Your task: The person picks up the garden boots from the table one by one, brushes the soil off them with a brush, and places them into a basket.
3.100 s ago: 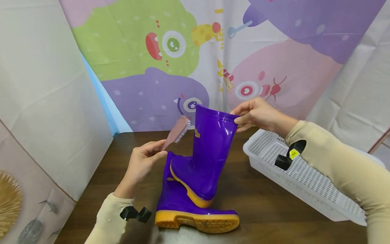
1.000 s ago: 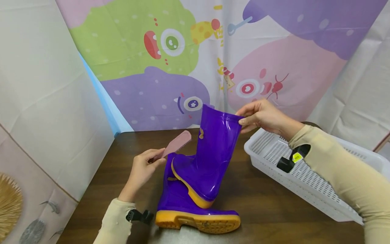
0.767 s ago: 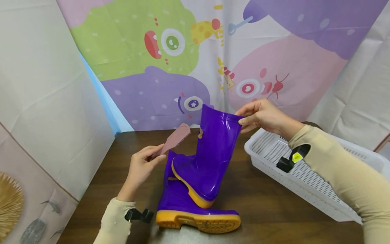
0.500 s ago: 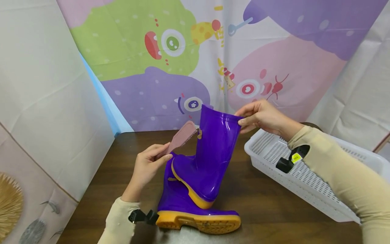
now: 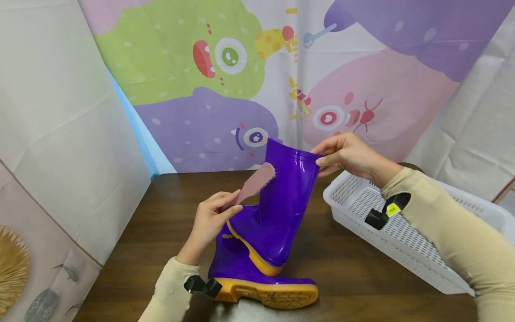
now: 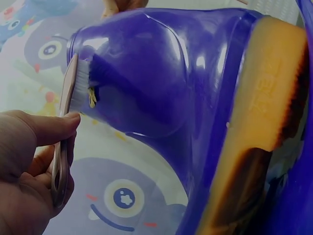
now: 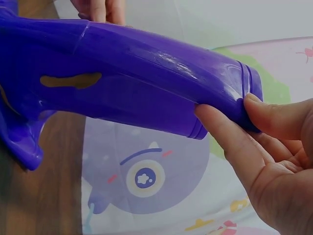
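My left hand point(image 5: 213, 219) grips a pink brush point(image 5: 255, 182) by its handle. Its white bristles point(image 6: 80, 85) lie against the shaft of a glossy purple rain boot point(image 5: 287, 205), beside a small gold-brown patch point(image 6: 93, 96). With thumb and fingers, my right hand point(image 5: 350, 156) pinches that boot at its top rim, holding the shaft tilted. The yellow-edged toe of this boot overlaps a second purple boot point(image 5: 237, 264), which lies on its side with its yellow sole point(image 5: 281, 295) facing the front. The lower boot's top is partly hidden by the upper boot and my left hand.
A white perforated basket point(image 5: 386, 255) stands on the right of the dark wooden table point(image 5: 161, 232), under my right forearm. Behind the table hangs a cartoon-printed cloth point(image 5: 225, 120). Pale cloth walls point(image 5: 52, 103) close in the sides.
From left of the boot, the brush dipped, then rose and moved right onto the shaft with my left hand. The upper boot and right hand shifted slightly right early on, then stayed nearly still.
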`<control>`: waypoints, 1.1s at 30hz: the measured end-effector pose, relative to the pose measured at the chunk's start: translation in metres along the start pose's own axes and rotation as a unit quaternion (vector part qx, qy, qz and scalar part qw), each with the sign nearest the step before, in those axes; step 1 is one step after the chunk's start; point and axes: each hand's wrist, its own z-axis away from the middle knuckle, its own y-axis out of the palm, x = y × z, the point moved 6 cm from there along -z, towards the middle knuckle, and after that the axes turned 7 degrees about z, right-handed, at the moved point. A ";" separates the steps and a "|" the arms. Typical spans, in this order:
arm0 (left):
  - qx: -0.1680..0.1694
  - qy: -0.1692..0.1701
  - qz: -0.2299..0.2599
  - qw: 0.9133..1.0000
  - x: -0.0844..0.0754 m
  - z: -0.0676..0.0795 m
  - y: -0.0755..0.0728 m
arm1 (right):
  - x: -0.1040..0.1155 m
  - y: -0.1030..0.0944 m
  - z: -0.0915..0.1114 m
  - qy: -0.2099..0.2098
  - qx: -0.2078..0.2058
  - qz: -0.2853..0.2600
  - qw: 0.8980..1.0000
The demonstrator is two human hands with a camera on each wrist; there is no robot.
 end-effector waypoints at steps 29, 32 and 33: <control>0.000 0.029 -0.085 0.996 -0.006 0.004 0.003 | -0.002 -0.004 0.006 -0.021 0.010 0.028 0.999; -0.003 0.019 -0.088 0.996 -0.005 0.005 0.001 | -0.003 -0.004 0.006 -0.019 0.010 0.030 0.999; -0.004 0.018 -0.088 0.996 -0.004 0.006 -0.001 | -0.004 -0.005 0.007 -0.018 0.009 0.030 0.999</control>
